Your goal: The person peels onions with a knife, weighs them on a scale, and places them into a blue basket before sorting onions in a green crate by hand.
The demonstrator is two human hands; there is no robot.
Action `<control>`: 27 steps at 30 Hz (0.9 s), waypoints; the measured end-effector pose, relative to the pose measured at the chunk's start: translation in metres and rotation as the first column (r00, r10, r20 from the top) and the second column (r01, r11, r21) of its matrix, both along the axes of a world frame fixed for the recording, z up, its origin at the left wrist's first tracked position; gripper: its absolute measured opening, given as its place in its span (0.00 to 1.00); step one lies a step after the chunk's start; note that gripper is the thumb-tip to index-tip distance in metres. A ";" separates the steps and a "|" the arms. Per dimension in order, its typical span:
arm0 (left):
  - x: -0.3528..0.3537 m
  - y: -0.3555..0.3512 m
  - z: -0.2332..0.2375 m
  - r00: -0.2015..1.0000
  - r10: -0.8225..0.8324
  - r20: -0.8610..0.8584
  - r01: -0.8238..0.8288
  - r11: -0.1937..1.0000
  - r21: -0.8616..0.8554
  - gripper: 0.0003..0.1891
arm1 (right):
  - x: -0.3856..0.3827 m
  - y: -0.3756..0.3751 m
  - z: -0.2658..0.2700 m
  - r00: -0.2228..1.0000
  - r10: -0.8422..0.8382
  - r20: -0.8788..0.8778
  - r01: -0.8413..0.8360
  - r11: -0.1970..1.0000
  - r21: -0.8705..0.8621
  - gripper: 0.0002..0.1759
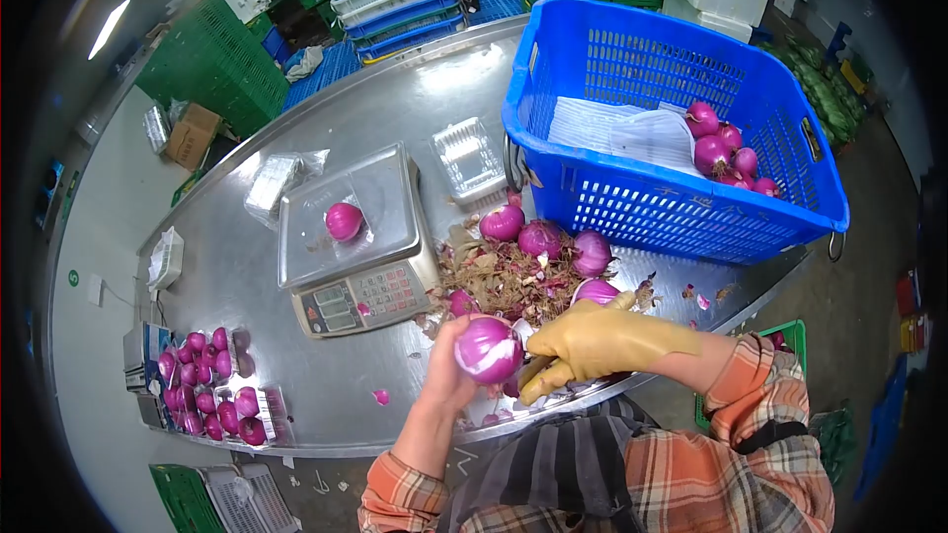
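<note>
Gripping with the left hand (449,375) at lower centre of the frame: bare fingers wrapped round the left side of a purple onion (477,338), spread about as wide as the bulb. Seen just to its right: right hand (588,341) in a yellow glove, fingers bent toward the onion. Cannot tell whether anything is held there; noted only a dark patch beside the gloved fingers, too small to identify.

Judged firm and fairly light, slick-skinned, likely to roll if pinched at one spot, apt to bruise if dropped. Best held round the widest girth, palm cupped behind. Looks nearly round, hence no clear long axis; turned with a white patch across its lower right face. Cannot tell which way neck or root points.

Farther out, at centre of the frame: brown peelings (494,276) heaped on the metal worktop (341,375), edged by loose onions (504,223). Left of centre: scale (314,247) bearing a single onion (344,221). Upper right: blue crate (553,163) holding more onions (712,154).
</note>
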State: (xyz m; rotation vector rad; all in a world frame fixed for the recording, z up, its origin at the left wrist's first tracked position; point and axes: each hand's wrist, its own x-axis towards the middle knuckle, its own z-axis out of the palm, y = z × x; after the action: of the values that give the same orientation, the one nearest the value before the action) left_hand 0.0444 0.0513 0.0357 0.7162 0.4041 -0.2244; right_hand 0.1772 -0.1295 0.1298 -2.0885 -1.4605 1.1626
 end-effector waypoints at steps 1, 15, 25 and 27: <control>0.002 -0.003 0.003 0.999 0.042 -0.013 -0.041 0.998 0.055 0.28 | 0.002 -0.001 0.000 0.998 -0.027 -0.051 0.030 0.998 0.050 0.28; -0.002 -0.003 -0.004 0.997 -0.055 0.058 0.047 0.991 0.125 0.23 | 0.006 -0.001 -0.018 0.998 -0.058 -0.006 0.058 0.995 0.078 0.31; -0.007 -0.010 0.019 0.989 -0.091 0.116 0.070 0.983 0.171 0.26 | 0.007 -0.006 -0.008 1.000 -0.021 -0.006 0.021 0.997 0.070 0.32; -0.007 -0.009 0.013 0.995 -0.078 0.066 0.070 0.991 0.112 0.27 | 0.007 -0.005 -0.008 0.996 -0.027 0.082 0.024 0.999 0.037 0.33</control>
State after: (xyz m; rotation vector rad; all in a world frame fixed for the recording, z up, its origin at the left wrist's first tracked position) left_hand 0.0377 0.0424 0.0485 0.8456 0.3245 -0.2477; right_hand 0.1841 -0.1343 0.1215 -2.1474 -1.4755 1.0446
